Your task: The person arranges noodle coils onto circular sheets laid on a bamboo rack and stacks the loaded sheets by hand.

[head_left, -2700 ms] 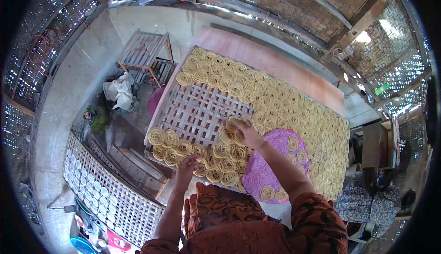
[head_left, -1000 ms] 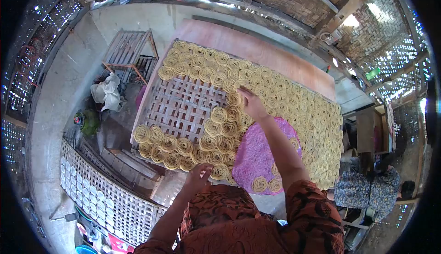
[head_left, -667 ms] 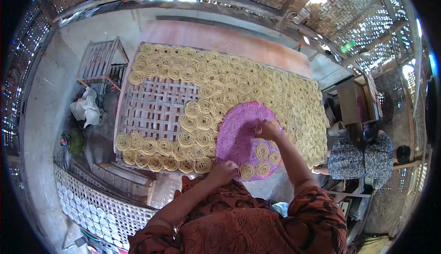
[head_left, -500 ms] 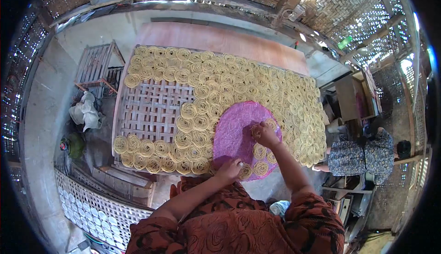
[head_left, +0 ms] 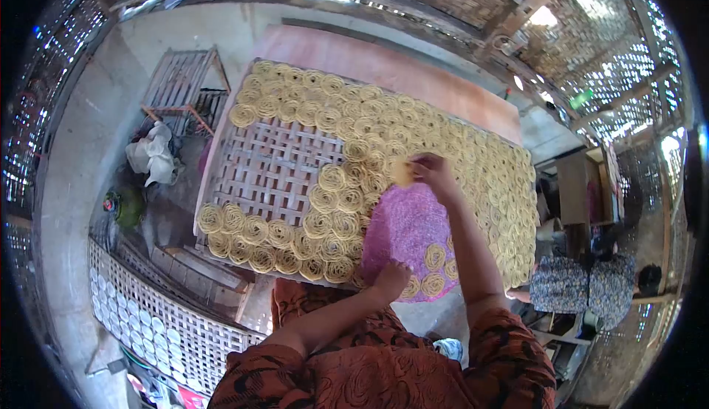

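My right hand (head_left: 434,175) is closed on a yellow noodle nest (head_left: 403,175), blurred by motion, above the far end of a pink round mat (head_left: 405,220). Several more coiled nests (head_left: 434,256) lie on the mat's right and near part. At the mat's near left edge, my left hand (head_left: 394,280) has its fingers curled over it and seems to grip it. Beneath the mat is a woven bamboo rack (head_left: 273,165) covered with rows of the same nests (head_left: 332,178); a bare lattice patch shows on its left.
A pinkish board (head_left: 384,69) lies behind the rack. Another person (head_left: 565,283) in patterned clothes is at the right. On the left are a slatted wooden stand (head_left: 181,87), a white bag (head_left: 153,154) and a second lattice rack (head_left: 185,328) with pale discs.
My right hand has moved away from me, carrying a nest from the mat toward its far edge. The mat looks shifted and more tilted; my left hand stays at its near edge.
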### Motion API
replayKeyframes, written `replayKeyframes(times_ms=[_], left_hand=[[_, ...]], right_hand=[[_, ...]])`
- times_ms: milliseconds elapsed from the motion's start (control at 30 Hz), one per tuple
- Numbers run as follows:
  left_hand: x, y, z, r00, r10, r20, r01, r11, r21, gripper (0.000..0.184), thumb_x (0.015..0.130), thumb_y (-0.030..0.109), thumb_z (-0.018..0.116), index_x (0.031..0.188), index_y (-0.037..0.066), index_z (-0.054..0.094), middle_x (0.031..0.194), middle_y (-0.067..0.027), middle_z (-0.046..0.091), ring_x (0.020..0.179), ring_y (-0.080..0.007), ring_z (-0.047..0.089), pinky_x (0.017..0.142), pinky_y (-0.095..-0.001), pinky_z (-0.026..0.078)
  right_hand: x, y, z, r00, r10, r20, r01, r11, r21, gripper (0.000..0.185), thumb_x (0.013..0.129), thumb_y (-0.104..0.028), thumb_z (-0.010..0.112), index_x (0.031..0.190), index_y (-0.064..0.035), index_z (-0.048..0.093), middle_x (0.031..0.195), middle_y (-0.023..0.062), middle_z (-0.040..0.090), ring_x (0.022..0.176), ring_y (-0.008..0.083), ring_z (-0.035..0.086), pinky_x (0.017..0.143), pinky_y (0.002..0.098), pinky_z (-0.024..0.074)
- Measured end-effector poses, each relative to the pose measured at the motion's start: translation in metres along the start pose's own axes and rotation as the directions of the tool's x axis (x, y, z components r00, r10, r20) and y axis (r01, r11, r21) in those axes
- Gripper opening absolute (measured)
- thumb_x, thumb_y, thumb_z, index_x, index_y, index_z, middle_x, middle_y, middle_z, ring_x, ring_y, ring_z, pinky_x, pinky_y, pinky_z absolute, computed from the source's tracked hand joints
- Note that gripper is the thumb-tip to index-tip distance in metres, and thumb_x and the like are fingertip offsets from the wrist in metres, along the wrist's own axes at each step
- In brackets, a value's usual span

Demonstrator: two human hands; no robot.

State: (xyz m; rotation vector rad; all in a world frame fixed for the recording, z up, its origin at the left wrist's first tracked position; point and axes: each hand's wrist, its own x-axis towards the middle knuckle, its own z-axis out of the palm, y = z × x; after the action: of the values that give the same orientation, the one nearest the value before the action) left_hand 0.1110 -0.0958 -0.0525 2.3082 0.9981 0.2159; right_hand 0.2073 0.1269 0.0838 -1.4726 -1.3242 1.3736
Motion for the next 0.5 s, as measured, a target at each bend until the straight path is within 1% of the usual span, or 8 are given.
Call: replayKeyframes(times_ms=[67,133,300,333,367,433,467,500], left_hand=[[-0.003,-0.003,0.004,0.999,-0.023,-0.023,0.023,1.0,0.007,0.02,0.081,0.013,0.051,0.094,0.002,0.062,0.098,-0.0147,0.061,0.098,-0.0278,0.057,0.083,-0.04,0.048],[-0.01,-0.001,-0.007,0.938,0.168,-0.303,-0.164,0.986,0.041,0.017,0.08,0.013,0.052,0.09,0.003,0.062,0.091,-0.0132,0.063,0.092,-0.0269,0.06,0.083,-0.0384,0.047],[-0.017,0.0,-0.013,0.944,0.235,-0.234,-0.233,0.972,0.034,0.016,0.079,0.015,0.054,0.086,0.001,0.06,0.084,-0.0116,0.063,0.088,-0.0281,0.06,0.08,-0.0369,0.048],[-0.019,0.0,-0.014,0.962,0.198,-0.186,-0.201,0.98,0.0,0.017,0.079,0.015,0.055,0.087,0.0,0.059,0.083,-0.0117,0.063,0.088,-0.0289,0.06,0.079,-0.0374,0.048],[-0.022,0.002,-0.019,0.963,0.196,-0.187,-0.2,0.98,-0.003,0.017,0.079,0.015,0.055,0.087,0.0,0.059,0.083,-0.0117,0.063,0.088,-0.0289,0.06,0.079,-0.0374,0.048],[-0.025,0.008,-0.032,0.999,0.035,-0.015,-0.038,0.918,-0.394,0.018,0.082,0.016,0.056,0.089,0.0,0.056,0.082,-0.0128,0.063,0.086,-0.0305,0.06,0.075,-0.0384,0.048],[-0.025,0.007,-0.036,0.999,0.04,-0.019,-0.044,0.918,-0.393,0.018,0.082,0.016,0.056,0.089,0.0,0.056,0.082,-0.0128,0.063,0.086,-0.0305,0.06,0.075,-0.0384,0.048],[-0.026,0.007,-0.04,1.0,0.025,0.018,-0.01,0.822,-0.569,0.021,0.086,0.019,0.055,0.093,-0.001,0.055,0.087,-0.013,0.062,0.083,-0.0279,0.061,0.073,-0.038,0.048]], right_hand=[[0.037,0.008,0.048,0.994,-0.072,0.076,0.076,0.996,-0.053,0.017,0.085,-0.008,0.064,0.101,-0.0008,0.063,0.088,0.0059,0.067,0.076,0.0123,0.063,0.061,0.0267,0.0527],[0.062,0.007,0.095,0.992,-0.051,0.114,0.046,0.998,0.043,0.018,0.086,-0.011,0.065,0.102,-0.0017,0.064,0.091,0.0058,0.067,0.078,0.0129,0.063,0.066,0.0293,0.0542],[0.098,0.047,0.148,0.987,0.137,0.09,-0.151,0.971,0.184,0.02,0.086,-0.008,0.061,0.106,-0.0031,0.064,0.094,0.0085,0.068,0.077,0.0199,0.065,0.073,0.0317,0.0551],[0.097,0.051,0.146,0.993,-0.046,0.105,0.072,0.964,-0.258,0.023,0.085,-0.004,0.057,0.108,-0.0041,0.063,0.098,0.011,0.067,0.079,0.0246,0.064,0.074,0.0324,0.0544],[0.094,0.052,0.144,0.959,-0.203,0.197,0.282,0.72,-0.634,0.028,0.085,-0.001,0.054,0.11,-0.0051,0.063,0.102,0.0135,0.066,0.082,0.0293,0.064,0.075,0.0331,0.0538],[0.076,0.036,0.138,0.932,-0.227,0.282,0.361,0.646,-0.672,0.036,0.081,0.005,0.05,0.113,-0.0068,0.062,0.106,0.0163,0.064,0.09,0.0342,0.062,0.079,0.0345,0.0514],[0.064,0.027,0.132,0.868,-0.409,0.282,0.485,0.576,-0.658,0.037,0.08,0.005,0.051,0.113,-0.0073,0.062,0.106,0.0161,0.064,0.092,0.0337,0.062,0.08,0.0345,0.051],[0.049,0.016,0.124,0.771,-0.573,0.277,0.591,0.483,-0.646,0.038,0.079,0.006,0.051,0.113,-0.0078,0.063,0.105,0.0159,0.065,0.094,0.0332,0.062,0.082,0.0345,0.0507]])
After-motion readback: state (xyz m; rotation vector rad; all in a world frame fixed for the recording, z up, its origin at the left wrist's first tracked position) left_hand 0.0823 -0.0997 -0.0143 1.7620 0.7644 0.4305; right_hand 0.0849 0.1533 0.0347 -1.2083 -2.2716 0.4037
